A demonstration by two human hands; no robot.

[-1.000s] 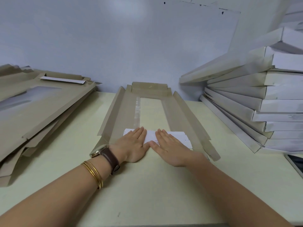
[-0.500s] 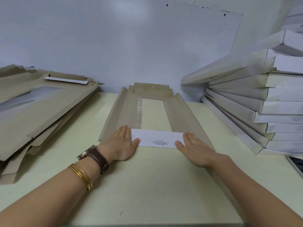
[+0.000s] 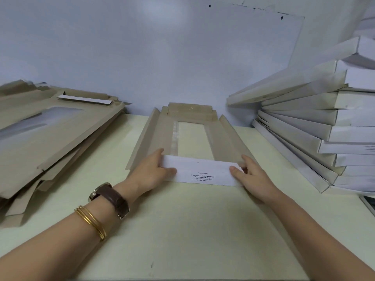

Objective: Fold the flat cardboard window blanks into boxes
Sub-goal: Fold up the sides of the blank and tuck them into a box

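head view: we log one blank [image 3: 162, 136] on the worktop [image 3: 182, 230], side walls half raised. left hand [image 3: 150, 171] and right hand [image 3: 254, 177] pinch its near end flap [image 3: 203, 172], thumbs on top. finished boxes [image 3: 324, 122] stacked right; flat pile [image 3: 50, 138] left undone.

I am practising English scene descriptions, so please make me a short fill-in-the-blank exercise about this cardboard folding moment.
1. The printed cardboard end flap pinched by the left hand and right hand is ____ in colour.
2. The brown-strapped wristwatch sits on the ____ wrist.
3. The stack of white folded cardboard boxes stands on the ____ side of the pale table.
Missing words: white; left; right.
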